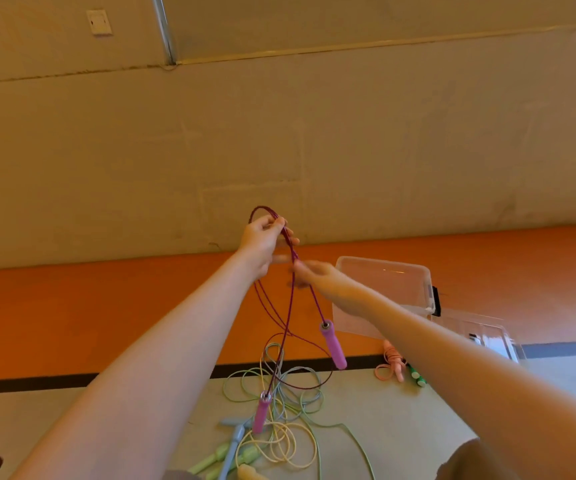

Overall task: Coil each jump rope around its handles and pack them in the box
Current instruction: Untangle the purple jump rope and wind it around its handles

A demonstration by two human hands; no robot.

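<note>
My left hand (262, 242) is raised in front of the wall and grips loops of a purple jump rope (291, 292). My right hand (328, 282), blurred, pinches the same cord just below and to the right. Two pink handles dangle from the cord: one (333, 344) hangs under my right hand, the other (261, 412) hangs lower, above the floor pile. A clear plastic box (383, 292) stands on the floor to the right, partly behind my right arm.
A tangle of green, yellow and grey ropes (279, 410) with pale handles lies on the floor below my hands. A coiled pink rope (392, 363) and a green handle (417, 375) lie beside the box. The clear lid (487, 332) lies right of the box.
</note>
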